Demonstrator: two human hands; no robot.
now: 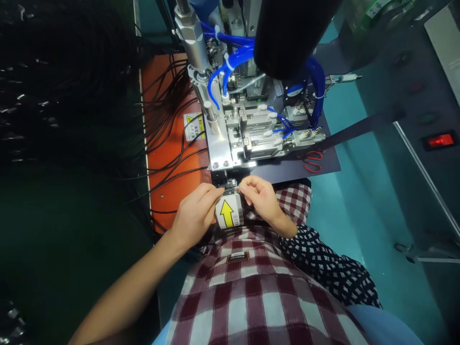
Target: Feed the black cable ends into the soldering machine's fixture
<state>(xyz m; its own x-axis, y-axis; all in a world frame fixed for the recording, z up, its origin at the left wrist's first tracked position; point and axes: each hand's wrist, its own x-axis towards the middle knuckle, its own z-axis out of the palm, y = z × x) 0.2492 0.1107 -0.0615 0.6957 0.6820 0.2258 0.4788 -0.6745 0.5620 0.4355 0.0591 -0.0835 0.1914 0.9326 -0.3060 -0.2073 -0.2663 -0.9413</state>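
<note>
At the front end of a metal machine, both hands meet around a small dark fixture. My left hand comes in from the left, its fingers pressed together at the fixture's edge. My right hand pinches thumb against forefinger on the other side, close to a tiny reddish bit beside the fixture. What either pinch holds, if anything, is too small to make out. Just below the fixture is a white label with a yellow arrow pointing toward the machine.
Several black cables cross the orange base plate on the left. Blue air tubes loop above the machine. Red-handled scissors lie on the dark plate at right. A black cylinder hangs overhead. A red lit switch is far right.
</note>
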